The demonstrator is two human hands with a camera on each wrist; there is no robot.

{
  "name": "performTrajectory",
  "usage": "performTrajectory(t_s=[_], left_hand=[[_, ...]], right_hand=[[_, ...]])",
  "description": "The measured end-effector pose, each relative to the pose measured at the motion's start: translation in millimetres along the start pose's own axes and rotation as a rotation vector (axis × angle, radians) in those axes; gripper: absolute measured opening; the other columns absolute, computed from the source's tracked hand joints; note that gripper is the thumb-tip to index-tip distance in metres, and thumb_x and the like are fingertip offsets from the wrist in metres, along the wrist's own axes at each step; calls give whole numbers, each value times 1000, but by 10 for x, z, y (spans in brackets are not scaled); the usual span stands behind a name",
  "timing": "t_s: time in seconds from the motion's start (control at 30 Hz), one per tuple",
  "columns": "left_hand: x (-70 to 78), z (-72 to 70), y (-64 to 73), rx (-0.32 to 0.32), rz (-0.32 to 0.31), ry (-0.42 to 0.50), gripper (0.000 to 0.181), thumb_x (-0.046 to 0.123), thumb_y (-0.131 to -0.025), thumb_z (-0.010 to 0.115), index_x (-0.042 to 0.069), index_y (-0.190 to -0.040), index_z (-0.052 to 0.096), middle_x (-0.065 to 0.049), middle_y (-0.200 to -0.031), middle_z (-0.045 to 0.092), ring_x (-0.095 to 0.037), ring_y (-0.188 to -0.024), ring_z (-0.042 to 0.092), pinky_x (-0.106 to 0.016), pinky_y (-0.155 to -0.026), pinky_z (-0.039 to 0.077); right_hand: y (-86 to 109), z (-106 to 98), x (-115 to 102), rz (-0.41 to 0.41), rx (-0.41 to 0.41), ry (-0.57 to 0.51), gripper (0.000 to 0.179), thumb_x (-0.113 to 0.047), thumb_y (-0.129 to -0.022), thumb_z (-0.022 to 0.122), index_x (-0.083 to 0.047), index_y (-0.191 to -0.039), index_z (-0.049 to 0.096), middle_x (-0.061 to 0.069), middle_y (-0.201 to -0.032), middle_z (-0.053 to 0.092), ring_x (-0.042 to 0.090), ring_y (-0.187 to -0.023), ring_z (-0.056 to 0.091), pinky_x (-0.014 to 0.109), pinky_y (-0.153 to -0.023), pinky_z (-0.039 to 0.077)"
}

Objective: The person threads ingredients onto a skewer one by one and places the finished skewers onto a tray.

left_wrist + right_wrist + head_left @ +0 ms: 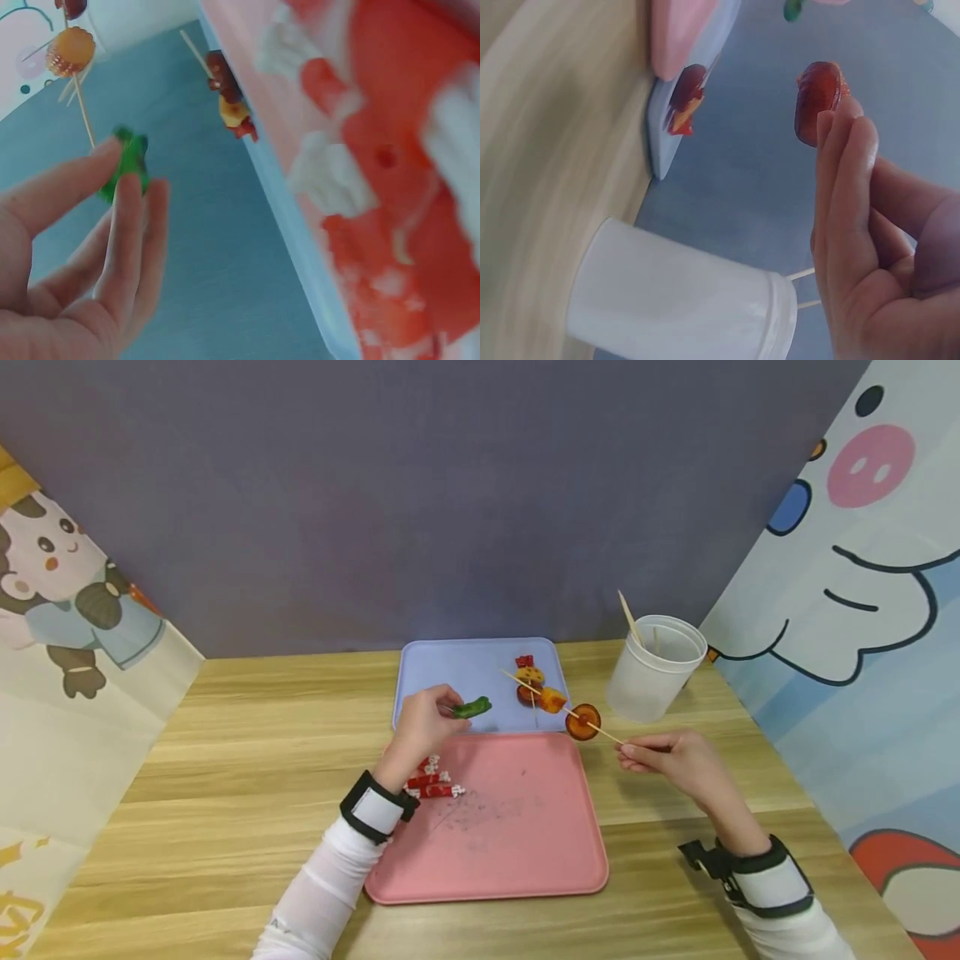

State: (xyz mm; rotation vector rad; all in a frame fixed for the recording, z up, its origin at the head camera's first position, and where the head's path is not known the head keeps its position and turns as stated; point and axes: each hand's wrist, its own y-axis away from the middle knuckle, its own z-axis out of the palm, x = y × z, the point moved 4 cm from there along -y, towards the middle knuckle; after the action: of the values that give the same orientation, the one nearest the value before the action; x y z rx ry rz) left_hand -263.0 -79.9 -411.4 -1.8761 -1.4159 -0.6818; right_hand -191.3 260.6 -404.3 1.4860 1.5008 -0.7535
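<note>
My left hand (423,720) pinches a green pepper piece (472,707) between thumb and fingers, above the blue tray. In my right hand (678,766) is the lower end of a thin wooden skewer (609,737), tilted up to the left. A round, dark-rimmed brown slice (582,722) and an orange-yellow chunk (552,699) are threaded on it; its bare tip points toward the back. The pepper is a short distance left of the tip, apart from it. In the right wrist view the fingers hide most of the stick below the brown slice (817,103).
On the blue tray (450,656) lies another skewer with red, yellow (529,676) and brown pieces. Several red pieces with white ends (437,791) lie at the left of the pink tray (525,860). A whitish tub (645,685) holding sticks stands back right.
</note>
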Motion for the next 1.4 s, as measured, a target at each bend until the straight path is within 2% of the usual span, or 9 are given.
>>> performTrajectory(t_s=[0.1, 0.27, 0.43, 0.53, 0.73, 0.9, 1.03, 1.2, 1.4], left_hand=[[38, -67, -11, 83, -8, 50, 24, 11, -73, 81, 7, -93, 68, -9, -85, 70, -19, -75, 67, -32, -67, 56], [95, -157, -11, 190, -3, 94, 25, 13, -73, 80, 5, -92, 67, -11, -83, 69, -20, -73, 67, -32, -68, 57], [128, -234, -18, 255, 17, 165, 26, 14, -75, 79, 4, -95, 66, -12, -85, 69, -21, -76, 68, -31, -68, 57], [146, -283, -19, 289, 26, 211, 25, 12, -76, 78, 3, -95, 66, -13, -86, 69, -22, -76, 68, -31, -68, 57], [178, -372, -21, 354, 50, 251, 23, 11, -77, 76, 2, -96, 66, -14, -86, 69, -22, -77, 68, -29, -69, 57], [198, -444, -36, 418, 45, 274, 23, 10, -76, 76, 2, -95, 66, -13, -87, 69, -20, -75, 67, -26, -68, 57], [235, -491, -55, 450, 43, 325, 25, 9, -75, 77, 0, -94, 65, -15, -85, 69, -21, -74, 67, -21, -65, 56], [301, -525, -57, 466, 54, 383, 26, 9, -73, 78, -2, -94, 66, -17, -85, 68, -22, -73, 66, -17, -63, 54], [341, -535, -44, 470, 64, 376, 24, 10, -73, 79, 0, -93, 67, -16, -83, 69, -21, -72, 66, -17, -62, 53]], right_hand=[[-19, 15, -51, -7, 2, 27, 38, -22, -92, 63, 7, -115, 64, 16, -99, 72, 7, -80, 71, 25, -74, 57], [-62, 54, -120, -36, -3, 21, 38, -23, -91, 64, 7, -115, 65, 15, -99, 72, 7, -80, 71, 28, -76, 57], [-71, 96, -199, -88, -10, -42, 34, -13, -90, 64, 12, -113, 63, 18, -98, 71, 8, -78, 71, 33, -75, 57], [-60, 124, -247, -106, -10, -57, 34, -13, -90, 64, 12, -112, 63, 17, -96, 72, 9, -77, 71, 32, -74, 57], [-30, 169, -340, -141, -9, -88, 32, -12, -90, 64, 13, -111, 64, 14, -92, 73, 11, -77, 72, 32, -73, 57], [-10, 197, -411, -167, -13, -82, 32, -12, -90, 65, 12, -110, 65, 12, -91, 74, 12, -77, 72, 35, -73, 57], [-5, 214, -442, -173, -15, -69, 31, -12, -90, 65, 12, -109, 65, 14, -92, 73, 11, -77, 72, 33, -73, 57], [8, 225, -451, -186, -17, -70, 30, -11, -90, 64, 12, -109, 65, 22, -96, 71, 12, -77, 72, 37, -73, 57], [29, 224, -468, -196, -14, -58, 29, -11, -90, 64, 12, -108, 66, 26, -98, 69, 12, -76, 72, 36, -72, 57]])
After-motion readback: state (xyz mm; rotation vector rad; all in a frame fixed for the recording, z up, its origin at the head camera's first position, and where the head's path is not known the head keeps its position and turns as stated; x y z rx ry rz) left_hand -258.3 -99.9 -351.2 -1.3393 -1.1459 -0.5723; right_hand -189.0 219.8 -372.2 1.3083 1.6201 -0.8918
